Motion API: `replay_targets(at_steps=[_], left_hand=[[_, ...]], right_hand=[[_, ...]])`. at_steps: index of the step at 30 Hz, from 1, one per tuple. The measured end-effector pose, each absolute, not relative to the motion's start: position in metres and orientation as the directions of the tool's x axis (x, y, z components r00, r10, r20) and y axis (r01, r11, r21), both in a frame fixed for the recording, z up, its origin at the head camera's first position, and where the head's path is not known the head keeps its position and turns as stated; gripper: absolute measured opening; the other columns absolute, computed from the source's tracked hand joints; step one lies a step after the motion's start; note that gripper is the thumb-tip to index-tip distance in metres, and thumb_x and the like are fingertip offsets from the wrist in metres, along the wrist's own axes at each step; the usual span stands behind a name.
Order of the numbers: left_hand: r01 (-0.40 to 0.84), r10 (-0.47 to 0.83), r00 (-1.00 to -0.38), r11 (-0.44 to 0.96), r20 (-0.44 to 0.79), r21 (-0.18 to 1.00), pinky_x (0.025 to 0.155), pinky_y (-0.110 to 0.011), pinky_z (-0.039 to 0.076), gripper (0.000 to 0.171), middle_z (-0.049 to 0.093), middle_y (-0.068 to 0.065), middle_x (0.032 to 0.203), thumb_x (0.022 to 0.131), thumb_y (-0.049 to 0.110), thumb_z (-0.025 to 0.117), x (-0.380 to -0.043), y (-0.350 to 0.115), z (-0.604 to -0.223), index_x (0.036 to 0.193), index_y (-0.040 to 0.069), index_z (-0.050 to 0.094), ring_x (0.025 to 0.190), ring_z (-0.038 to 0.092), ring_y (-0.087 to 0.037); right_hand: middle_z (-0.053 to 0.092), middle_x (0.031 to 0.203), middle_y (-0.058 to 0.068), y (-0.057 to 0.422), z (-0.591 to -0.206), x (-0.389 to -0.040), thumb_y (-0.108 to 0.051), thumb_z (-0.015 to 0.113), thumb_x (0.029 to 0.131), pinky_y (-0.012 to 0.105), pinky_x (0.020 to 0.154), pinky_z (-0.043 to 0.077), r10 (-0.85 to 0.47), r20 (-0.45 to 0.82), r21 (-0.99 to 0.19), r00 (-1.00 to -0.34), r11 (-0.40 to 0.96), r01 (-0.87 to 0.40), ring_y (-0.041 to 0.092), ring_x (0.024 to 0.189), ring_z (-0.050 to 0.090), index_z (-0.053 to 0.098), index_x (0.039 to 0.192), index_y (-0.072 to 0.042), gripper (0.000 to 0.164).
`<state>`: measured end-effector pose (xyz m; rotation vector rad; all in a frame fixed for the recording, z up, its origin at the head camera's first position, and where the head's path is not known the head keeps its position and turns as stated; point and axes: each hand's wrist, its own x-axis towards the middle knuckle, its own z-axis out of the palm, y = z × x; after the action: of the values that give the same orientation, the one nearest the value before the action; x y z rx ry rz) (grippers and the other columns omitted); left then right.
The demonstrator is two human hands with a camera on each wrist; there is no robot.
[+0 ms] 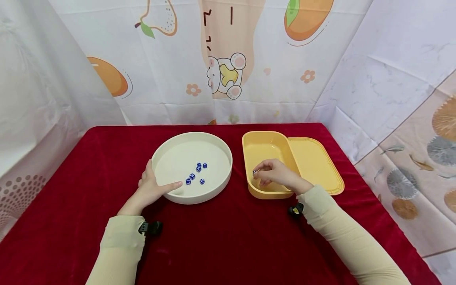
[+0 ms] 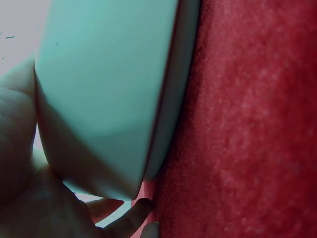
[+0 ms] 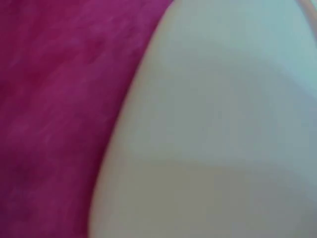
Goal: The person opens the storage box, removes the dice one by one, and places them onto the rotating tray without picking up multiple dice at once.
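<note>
A round white tray [image 1: 194, 200] stands on the left part of the table, with several blue dice [image 1: 192, 176] scattered across its floor. My left hand [image 1: 151, 188] holds the tray's near left side, thumb reaching over the rim and fingers along the outer wall. In the left wrist view, the hand [image 2: 29, 198] wraps the tray's wall [image 2: 104, 89] low by the cloth. Over the near end of a yellow box [image 1: 272, 195], my right hand [image 1: 274, 173] pinches a blue die [image 1: 254, 173] between thumb and fingertips. The right wrist view shows the box's outer wall [image 3: 208, 119], blurred, without the fingers.
A flat yellow lid [image 1: 315, 164] lies to the right of the box, partly tucked beside it. Dark red cloth [image 1: 221, 237] covers the table. A patterned curtain [image 1: 171, 79] hangs behind the far edge, and more cloth hangs at both sides.
</note>
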<state>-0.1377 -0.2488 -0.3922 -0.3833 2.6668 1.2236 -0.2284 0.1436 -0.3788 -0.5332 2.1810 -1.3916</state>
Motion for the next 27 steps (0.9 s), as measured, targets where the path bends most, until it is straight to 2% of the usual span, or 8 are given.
replay_targets(at_steps=[7, 14, 23, 27], left_hand=[[-0.306, -0.154, -0.95, 0.632, -0.271, 0.712, 0.111, -0.074, 0.017, 0.138, -0.009, -0.031, 0.16, 0.077, 0.056, 0.077, -0.138, -0.249, -0.392, 0.152, 0.009, -0.028, 0.144, 0.0, -0.057], [-0.303, -0.155, -0.951, 0.636, -0.267, 0.71, 0.111, -0.073, 0.019, 0.139, -0.008, -0.031, 0.16, 0.076, 0.058, 0.077, -0.137, -0.249, -0.392, 0.152, 0.009, -0.029, 0.144, 0.002, -0.056], [-0.307, -0.157, -0.95, 0.633, -0.271, 0.71, 0.111, -0.073, 0.02, 0.138, -0.008, -0.031, 0.16, 0.077, 0.057, 0.077, -0.137, -0.248, -0.391, 0.152, 0.01, -0.029, 0.143, 0.003, -0.056], [-0.305, -0.156, -0.95, 0.636, -0.269, 0.709, 0.11, -0.073, 0.02, 0.138, -0.007, -0.031, 0.16, 0.077, 0.058, 0.077, -0.137, -0.249, -0.392, 0.152, 0.009, -0.029, 0.143, 0.003, -0.056]], right_hand=[[0.071, 0.097, 0.009, 0.134, -0.368, -0.231, -0.008, 0.061, 0.095, 0.034, 0.071, 0.06, -0.492, -0.118, -0.961, -0.863, 0.275, -0.025, 0.015, 0.069, 0.069, 0.059, 0.122, 0.012, 0.034], [0.069, 0.101, 0.007, 0.119, -0.35, -0.231, -0.012, 0.061, 0.097, 0.028, 0.072, 0.059, -0.48, -0.081, -0.978, -0.874, 0.205, -0.022, 0.013, 0.071, 0.068, 0.061, 0.126, 0.009, 0.036], [0.072, 0.095, 0.001, 0.099, -0.338, -0.226, -0.011, 0.06, 0.097, 0.027, 0.072, 0.059, -0.478, -0.065, -0.993, -0.876, 0.12, 0.008, 0.015, 0.07, 0.068, 0.061, 0.125, 0.009, 0.034], [0.072, 0.099, 0.009, 0.09, -0.338, -0.223, -0.011, 0.06, 0.097, 0.026, 0.071, 0.058, -0.487, -0.05, -0.996, -0.872, 0.094, 0.004, 0.013, 0.069, 0.068, 0.061, 0.125, 0.009, 0.034]])
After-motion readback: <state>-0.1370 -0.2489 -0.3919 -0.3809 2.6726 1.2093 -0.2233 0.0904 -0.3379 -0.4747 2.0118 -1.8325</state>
